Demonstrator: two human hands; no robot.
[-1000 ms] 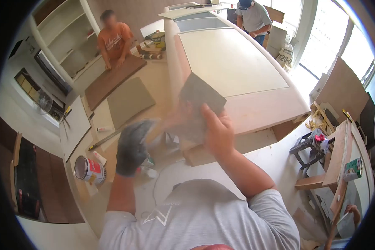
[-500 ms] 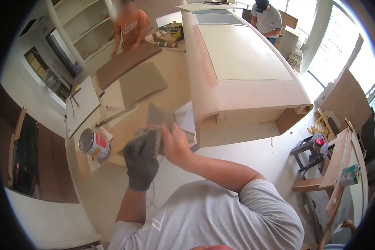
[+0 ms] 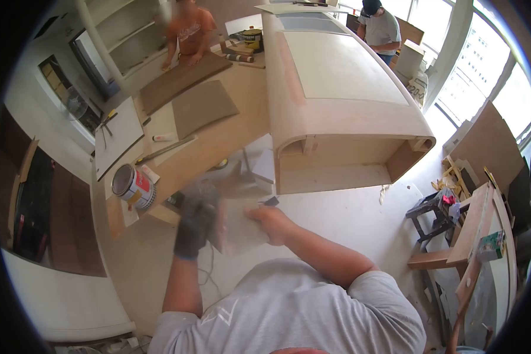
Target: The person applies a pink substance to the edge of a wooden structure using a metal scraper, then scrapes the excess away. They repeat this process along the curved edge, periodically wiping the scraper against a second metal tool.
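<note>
**One grey sheet (image 3: 237, 230) between left hand (image 3: 193, 227) & right hand (image 3: 272, 224)**

Sheet is held in the air in front of the chest, above the floor and near the edge of the low worktop (image 3: 218, 141); it's smeared by motion blur, so its exact shape can't be read. Gloved L hand: grip clenched on the sheet's left side. Bare R hand: fingers curl at the right edge, but blur hides whether they pinch it or only touch, so can't tell.

Nearby: paint can (image 3: 133, 186) on the worktop just left of the L hand, a cable on the floor below the hands, and the big curved cabinet (image 3: 342, 88) ahead.

Risks, as a judgement:
- Sheet is limp and the R hand's hold is unsure, so it could slip out or fold over.
- A wide swing of the L elbow could knock the can.
- Bare R hand on the sheet has no glove, so poss. scraped skin if the sheet is rough.
- The cable underfoot could snag a foot.
</note>
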